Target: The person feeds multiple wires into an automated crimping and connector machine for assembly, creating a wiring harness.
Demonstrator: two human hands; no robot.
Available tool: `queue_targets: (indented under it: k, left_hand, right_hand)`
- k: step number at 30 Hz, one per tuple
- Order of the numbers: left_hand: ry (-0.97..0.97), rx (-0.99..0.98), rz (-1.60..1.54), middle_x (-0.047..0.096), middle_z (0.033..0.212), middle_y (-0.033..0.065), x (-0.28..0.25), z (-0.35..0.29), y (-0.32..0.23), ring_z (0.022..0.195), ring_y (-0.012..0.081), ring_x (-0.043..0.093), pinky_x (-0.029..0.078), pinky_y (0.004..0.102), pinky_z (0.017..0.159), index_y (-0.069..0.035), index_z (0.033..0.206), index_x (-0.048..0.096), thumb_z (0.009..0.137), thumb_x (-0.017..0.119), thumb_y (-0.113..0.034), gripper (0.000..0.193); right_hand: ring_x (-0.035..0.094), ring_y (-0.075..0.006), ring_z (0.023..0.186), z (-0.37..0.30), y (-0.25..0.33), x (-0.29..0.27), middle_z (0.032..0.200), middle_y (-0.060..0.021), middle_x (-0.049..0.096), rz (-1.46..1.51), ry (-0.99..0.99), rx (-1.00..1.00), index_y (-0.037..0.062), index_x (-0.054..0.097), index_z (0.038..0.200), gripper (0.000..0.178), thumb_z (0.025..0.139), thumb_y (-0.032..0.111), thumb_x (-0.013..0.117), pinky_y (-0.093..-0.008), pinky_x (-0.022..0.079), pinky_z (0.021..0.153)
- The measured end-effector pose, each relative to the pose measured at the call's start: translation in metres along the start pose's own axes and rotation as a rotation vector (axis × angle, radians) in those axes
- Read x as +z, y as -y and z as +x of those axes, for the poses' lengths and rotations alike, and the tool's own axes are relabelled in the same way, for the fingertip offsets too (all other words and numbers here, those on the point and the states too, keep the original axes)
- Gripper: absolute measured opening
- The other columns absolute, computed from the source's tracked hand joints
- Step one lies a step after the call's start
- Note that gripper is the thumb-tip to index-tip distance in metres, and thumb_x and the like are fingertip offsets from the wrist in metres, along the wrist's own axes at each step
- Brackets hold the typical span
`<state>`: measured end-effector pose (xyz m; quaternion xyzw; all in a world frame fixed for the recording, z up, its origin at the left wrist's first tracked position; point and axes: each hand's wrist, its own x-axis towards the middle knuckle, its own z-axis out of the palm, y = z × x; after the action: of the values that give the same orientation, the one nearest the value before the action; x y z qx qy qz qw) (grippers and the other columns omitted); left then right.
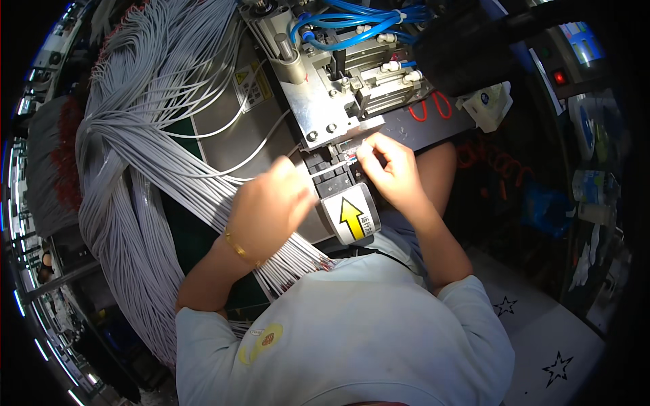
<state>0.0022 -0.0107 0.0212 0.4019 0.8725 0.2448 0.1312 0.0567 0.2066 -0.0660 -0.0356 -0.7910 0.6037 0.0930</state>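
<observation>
My right hand is closed in a pinch beside the front of a metal press machine. Its fingertips are at the thin coloured wires at the end of a grey cable, which lies across a small black fixture. Left of the fixture my left hand hovers over the grey cables, smeared by motion, so its fingers do not show clearly. A gold bracelet circles that wrist. Just below the fixture sits a white label with a yellow arrow.
A thick bundle of grey cables runs down the left side, with stripped ends fanned near my body. Blue air hoses loop over the machine. Red coiled tubing hangs at the right, below a white packet.
</observation>
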Motion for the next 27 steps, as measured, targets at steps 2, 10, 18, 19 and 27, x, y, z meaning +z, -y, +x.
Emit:
queue_targets:
  k: [2,10,18,19,27]
  left_hand:
    - [0.095,0.088,0.040,0.051,0.078,0.0141,0.005,-0.015,-0.003,0.065,0.0334,0.056,0.045,0.0395,0.056,-0.004,0.081,0.060,0.081,0.069,-0.016,0.015]
    - [0.131,-0.038,-0.379,0.059,0.070,0.0021,0.010,0.004,0.001,0.056,0.0128,0.051,0.041,0.0265,0.051,-0.003,0.090,0.062,0.083,0.069,-0.012,0.014]
    - [0.039,-0.303,-0.711,0.062,0.072,-0.0029,0.009,0.011,-0.001,0.055,-0.0030,0.041,0.034,0.0171,0.049,-0.001,0.097,0.066,0.085,0.068,-0.009,0.014]
    - [0.054,-0.307,-0.740,0.061,0.073,-0.0035,0.007,0.012,-0.003,0.057,-0.0023,0.043,0.035,0.0169,0.051,0.000,0.094,0.066,0.085,0.069,-0.008,0.013]
    - [-0.145,-0.132,-0.463,0.063,0.076,0.0063,0.019,0.008,-0.003,0.055,0.0066,0.052,0.043,0.0206,0.052,0.002,0.088,0.066,0.081,0.072,-0.007,0.013]
  right_hand:
    - [0.048,-0.0073,0.066,-0.003,0.002,0.003,0.073,-0.0018,0.056,0.040,-0.067,0.026,-0.0005,0.056,0.083,0.010,0.089,0.007,0.059,-0.0239,0.041,0.061]
    - [0.051,-0.0073,0.069,-0.002,0.018,0.004,0.078,-0.0017,0.059,0.057,-0.098,-0.099,-0.0004,0.059,0.085,0.008,0.087,0.006,0.064,-0.0226,0.043,0.065]
    - [0.059,-0.0175,0.072,-0.011,0.034,0.011,0.086,-0.0085,0.063,-0.048,0.008,-0.265,-0.0005,0.065,0.089,0.012,0.079,0.001,0.071,-0.0260,0.046,0.068]
    - [0.059,-0.0174,0.073,-0.011,0.035,0.010,0.086,-0.0086,0.063,-0.023,0.015,-0.263,-0.0006,0.065,0.089,0.012,0.079,0.001,0.071,-0.0261,0.046,0.068]
    - [0.059,-0.0154,0.073,-0.015,0.043,0.013,0.083,-0.0080,0.062,-0.078,-0.048,-0.344,-0.0009,0.065,0.088,0.009,0.080,0.000,0.070,-0.0253,0.047,0.068]
